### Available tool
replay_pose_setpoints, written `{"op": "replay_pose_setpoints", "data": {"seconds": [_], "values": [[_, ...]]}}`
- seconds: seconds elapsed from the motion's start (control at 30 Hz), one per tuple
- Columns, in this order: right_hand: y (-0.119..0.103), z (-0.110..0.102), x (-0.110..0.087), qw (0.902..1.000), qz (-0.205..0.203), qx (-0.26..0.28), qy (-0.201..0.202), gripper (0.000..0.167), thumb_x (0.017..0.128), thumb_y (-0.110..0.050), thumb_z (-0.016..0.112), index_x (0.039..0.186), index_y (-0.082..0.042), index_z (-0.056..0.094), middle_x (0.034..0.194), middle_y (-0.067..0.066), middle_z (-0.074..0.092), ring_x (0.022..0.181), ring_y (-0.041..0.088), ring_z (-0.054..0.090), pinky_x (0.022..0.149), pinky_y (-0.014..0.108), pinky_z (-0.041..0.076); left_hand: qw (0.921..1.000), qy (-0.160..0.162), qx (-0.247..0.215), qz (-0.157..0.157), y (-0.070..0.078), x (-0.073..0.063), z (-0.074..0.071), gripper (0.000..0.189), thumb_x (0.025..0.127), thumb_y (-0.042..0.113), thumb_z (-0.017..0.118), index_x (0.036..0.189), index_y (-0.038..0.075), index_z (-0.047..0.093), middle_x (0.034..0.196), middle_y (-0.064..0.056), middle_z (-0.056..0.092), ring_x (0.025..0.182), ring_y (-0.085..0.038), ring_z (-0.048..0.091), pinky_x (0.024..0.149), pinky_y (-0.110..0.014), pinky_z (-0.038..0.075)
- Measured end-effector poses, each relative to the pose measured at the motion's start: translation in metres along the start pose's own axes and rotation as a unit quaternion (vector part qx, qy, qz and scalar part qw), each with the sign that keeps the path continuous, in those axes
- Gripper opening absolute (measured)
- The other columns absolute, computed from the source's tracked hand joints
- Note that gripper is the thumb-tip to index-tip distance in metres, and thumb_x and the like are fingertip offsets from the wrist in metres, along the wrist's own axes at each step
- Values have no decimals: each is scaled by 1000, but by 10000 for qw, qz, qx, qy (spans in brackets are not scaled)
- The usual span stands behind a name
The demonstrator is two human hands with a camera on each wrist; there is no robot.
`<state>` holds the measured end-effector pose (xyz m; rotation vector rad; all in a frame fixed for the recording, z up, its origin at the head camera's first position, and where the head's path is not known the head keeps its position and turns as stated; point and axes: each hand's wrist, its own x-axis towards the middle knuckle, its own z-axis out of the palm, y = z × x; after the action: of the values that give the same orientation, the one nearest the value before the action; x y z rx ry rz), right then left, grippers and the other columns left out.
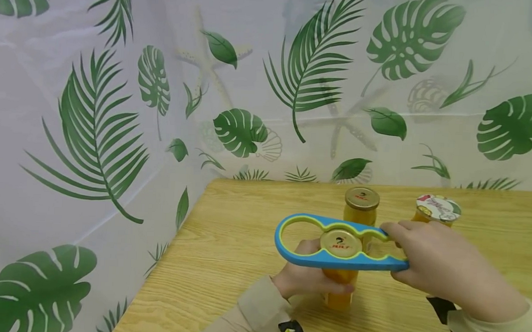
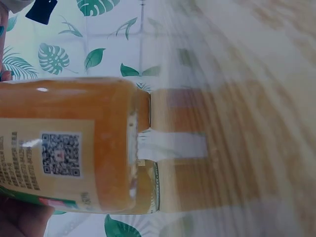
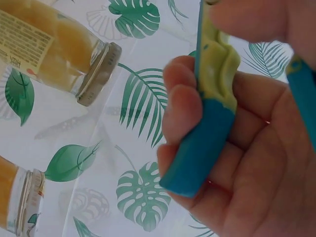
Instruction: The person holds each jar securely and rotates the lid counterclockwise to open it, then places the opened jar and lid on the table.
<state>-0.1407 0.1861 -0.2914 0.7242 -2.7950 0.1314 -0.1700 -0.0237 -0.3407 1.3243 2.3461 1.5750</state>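
My left hand point(image 1: 302, 278) grips an orange glass jar point(image 1: 339, 294) around its side, above the wooden table. The left wrist view shows the label and QR code on this jar point(image 2: 111, 153). Its gold lid point(image 1: 340, 243) sits within the middle notches of a blue and yellow jar opener point(image 1: 304, 258). With curled fingers my right hand point(image 1: 441, 260) holds the two arms of the opener at their open right end. One blue arm of the opener point(image 3: 202, 148) lies across the fingers in the right wrist view.
Just behind the opener stands a second jar point(image 1: 362, 198) with a gold lid. Farther right is a third jar point(image 1: 439, 207) with a white patterned lid, partly hidden by my right hand. A leaf-printed sheet point(image 1: 270, 86) hangs behind and left of the wooden table point(image 1: 217, 233).
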Motion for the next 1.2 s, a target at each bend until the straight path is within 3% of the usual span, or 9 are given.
{"op": "replay_pose_setpoints", "data": {"seconds": [0.57,0.87,0.9,1.13,1.2], "values": [[0,-2,1,9999,-40,46,107,48,54,-19,82,92,-9,56,67,-10,46,50,8,38,45,26,34,9993,136,-310,-164,0,0,1,56,60,-8,75,112,-4,54,107,-16,60,95,-2,52,84,-18,41],[-1,-3,2,9998,-96,-10,183,44,55,-19,81,90,-10,55,67,-9,46,50,8,39,45,26,35,9992,207,-225,-241,2,0,-1,55,61,-7,75,112,-3,54,106,-15,60,94,-2,53,83,-18,42],[-1,-2,2,9998,-79,-1,169,44,55,-19,80,89,-10,55,67,-9,46,50,8,38,46,26,35,9994,223,-179,-174,-3,0,1,56,61,-5,75,113,-2,54,106,-13,61,94,-2,53,82,-17,42],[-2,-2,2,9999,-4,21,139,39,57,-20,79,86,-11,53,64,-10,42,50,8,36,46,25,32,9994,266,-179,-128,0,-1,1,54,61,-5,75,111,-2,55,105,-14,61,93,-1,54,81,-17,42],[-2,-2,2,9999,25,4,137,39,57,-19,79,85,-12,53,64,-10,42,50,9,36,45,26,31,9995,322,-57,26,-2,-1,2,54,62,-3,76,111,-1,55,104,-12,62,92,-1,54,80,-17,43]]}}
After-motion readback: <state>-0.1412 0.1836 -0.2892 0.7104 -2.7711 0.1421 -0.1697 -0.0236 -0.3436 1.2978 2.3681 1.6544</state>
